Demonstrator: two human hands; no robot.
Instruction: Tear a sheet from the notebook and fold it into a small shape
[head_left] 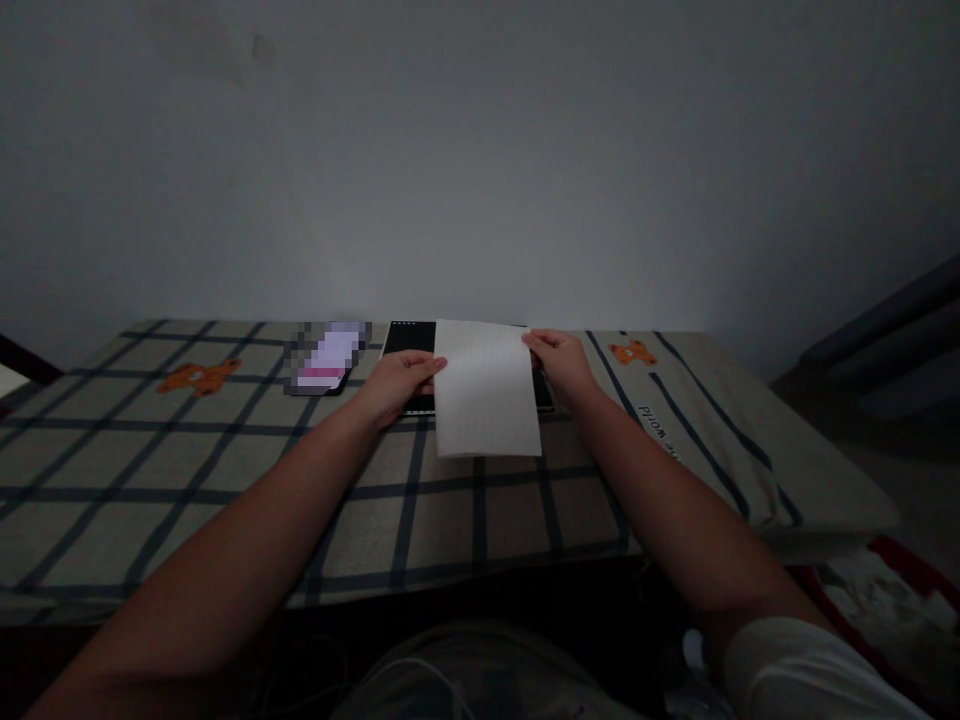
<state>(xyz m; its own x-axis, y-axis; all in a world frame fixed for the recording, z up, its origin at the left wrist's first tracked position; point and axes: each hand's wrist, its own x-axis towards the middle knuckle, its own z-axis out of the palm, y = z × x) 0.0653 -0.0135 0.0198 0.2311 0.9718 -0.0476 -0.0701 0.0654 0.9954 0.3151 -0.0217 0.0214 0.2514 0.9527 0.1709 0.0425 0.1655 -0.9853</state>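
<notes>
A sheet of white lined paper [487, 395] is held up between my two hands, over the middle of the table. My left hand [401, 385] pinches its left edge, thumb on top. At the upper right corner, my right hand [561, 362] has the sheet between thumb and fingers. Behind and beneath the paper lies a flat black item with a pale border [410, 338]; most of it is covered, so I cannot tell what it is.
A phone with a lit, blurred screen [328, 358] lies left of my left hand. The checked tablecloth [367, 535] has bear prints and reaches the wall [480, 180] behind. A red container with whitish contents [885, 590] stands low at the right.
</notes>
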